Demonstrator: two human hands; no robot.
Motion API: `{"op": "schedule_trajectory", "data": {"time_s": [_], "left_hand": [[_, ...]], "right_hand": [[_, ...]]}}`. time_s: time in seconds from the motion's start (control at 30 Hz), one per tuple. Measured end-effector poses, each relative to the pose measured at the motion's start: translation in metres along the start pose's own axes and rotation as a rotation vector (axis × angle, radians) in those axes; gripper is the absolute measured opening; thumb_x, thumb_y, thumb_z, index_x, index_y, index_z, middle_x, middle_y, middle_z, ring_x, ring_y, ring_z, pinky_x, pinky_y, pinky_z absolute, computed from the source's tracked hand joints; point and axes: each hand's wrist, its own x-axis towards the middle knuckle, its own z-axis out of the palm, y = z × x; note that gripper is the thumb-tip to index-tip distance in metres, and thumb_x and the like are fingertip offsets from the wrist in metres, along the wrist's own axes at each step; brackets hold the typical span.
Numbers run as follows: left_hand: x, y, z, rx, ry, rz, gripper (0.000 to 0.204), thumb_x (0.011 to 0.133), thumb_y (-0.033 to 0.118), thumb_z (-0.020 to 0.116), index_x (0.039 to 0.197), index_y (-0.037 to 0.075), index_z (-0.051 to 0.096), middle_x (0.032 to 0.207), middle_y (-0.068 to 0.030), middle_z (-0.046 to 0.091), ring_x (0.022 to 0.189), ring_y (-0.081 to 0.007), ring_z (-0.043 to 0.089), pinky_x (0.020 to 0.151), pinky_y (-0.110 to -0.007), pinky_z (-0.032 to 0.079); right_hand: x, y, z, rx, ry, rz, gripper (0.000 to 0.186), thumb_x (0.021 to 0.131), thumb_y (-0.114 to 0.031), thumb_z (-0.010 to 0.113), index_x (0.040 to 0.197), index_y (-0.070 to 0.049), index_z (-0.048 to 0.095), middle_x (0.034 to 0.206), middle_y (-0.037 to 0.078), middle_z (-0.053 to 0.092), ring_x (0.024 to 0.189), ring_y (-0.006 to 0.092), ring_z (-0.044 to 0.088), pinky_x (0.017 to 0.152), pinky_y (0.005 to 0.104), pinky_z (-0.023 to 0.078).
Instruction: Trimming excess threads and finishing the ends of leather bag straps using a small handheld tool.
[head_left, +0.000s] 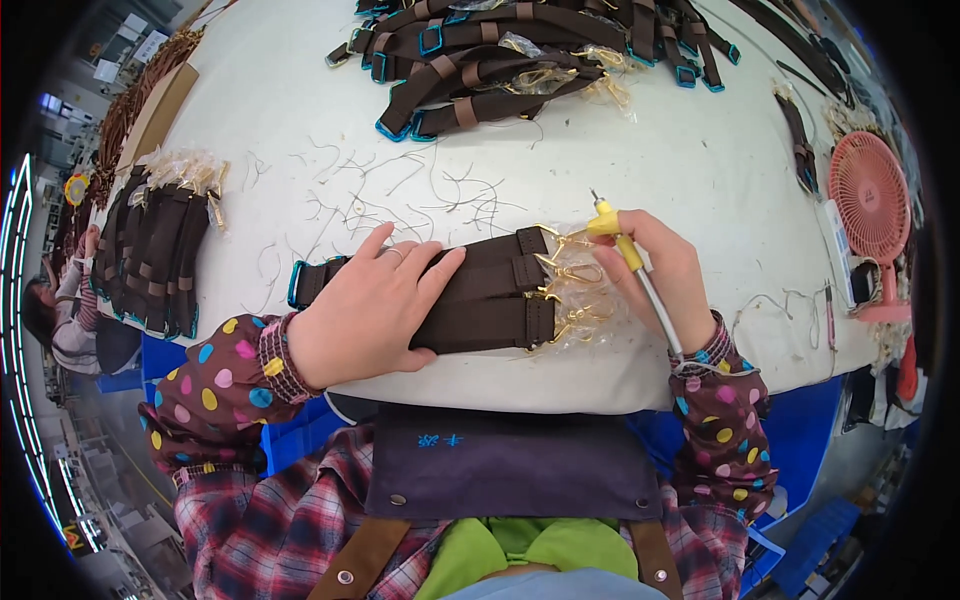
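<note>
Several dark brown webbing straps (pixel 475 290) lie side by side on the white table, with gold snap hooks (pixel 575 273) in clear plastic at their right ends. A blue-covered buckle (pixel 296 284) shows at the left end. My left hand (pixel 365 312) rests flat across the straps, its fingers spread. In my right hand (pixel 662 272) is a yellow corded tool (pixel 604 222), like a small soldering iron, gripped between thumb and fingers. Its metal tip points up and away, just beyond the hooks and apart from the webbing. A grey cord runs from it past my right wrist.
Loose thread ends (pixel 400 190) litter the table beyond the straps. A large strap pile (pixel 500 70) lies at the far side, and another bundle (pixel 150 250) at the left edge. The pink fan (pixel 868 190) stands at right. Further left, another person (pixel 75 310) sits.
</note>
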Motion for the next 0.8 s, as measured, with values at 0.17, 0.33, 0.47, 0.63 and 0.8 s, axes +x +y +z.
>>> {"op": "schedule_trajectory", "data": {"time_s": [0.17,0.33,0.47,0.63,0.8], "left_hand": [[0.016,0.004,0.011,0.053,0.013,-0.033,0.069,0.065,0.022,0.076,0.124,0.003,0.047,0.098,-0.0118,0.059,0.095,-0.0274,0.06,0.098,-0.042,0.039],[0.019,-0.006,-0.005,-0.009,0.022,-0.093,0.05,0.063,0.014,0.072,0.108,0.007,0.054,0.082,-0.0105,0.061,0.078,-0.0305,0.063,0.07,-0.041,0.048],[0.011,-0.011,-0.074,0.104,0.352,-0.164,0.047,0.063,0.011,0.071,0.107,0.01,0.055,0.086,-0.0106,0.063,0.073,-0.034,0.062,0.066,-0.043,0.049],[-0.005,-0.01,-0.032,0.024,0.003,-0.242,0.037,0.068,0.017,0.067,0.102,0.008,0.056,0.082,-0.0124,0.065,0.075,-0.0329,0.065,0.066,-0.043,0.051],[-0.04,-0.047,-0.056,0.036,0.161,-0.351,0.034,0.068,0.016,0.065,0.099,0.008,0.056,0.084,-0.0121,0.064,0.076,-0.0336,0.065,0.065,-0.043,0.051]], "right_hand": [[-0.001,0.002,-0.001,0.114,0.108,0.145,0.017,0.088,-0.013,0.066,0.1,-0.003,0.059,0.082,0.012,0.066,0.069,0.0247,0.064,0.066,0.028,0.05],[-0.002,0.003,-0.006,0.151,0.159,0.137,0.018,0.091,-0.015,0.063,0.104,-0.003,0.059,0.081,0.008,0.066,0.07,0.0161,0.064,0.066,0.0246,0.049],[-0.002,0.007,-0.016,0.225,0.214,0.167,0.017,0.093,-0.014,0.061,0.105,-0.002,0.06,0.081,0.006,0.066,0.073,0.0118,0.063,0.067,0.0226,0.048],[0.001,-0.005,-0.016,0.19,0.189,0.094,0.015,0.093,-0.01,0.058,0.104,0.0,0.059,0.08,0.007,0.066,0.074,0.0112,0.063,0.068,0.0223,0.048],[-0.005,0.011,-0.014,0.113,0.145,0.131,0.014,0.093,-0.008,0.056,0.103,0.001,0.058,0.079,0.007,0.064,0.069,0.0125,0.059,0.067,0.0244,0.047]]}}
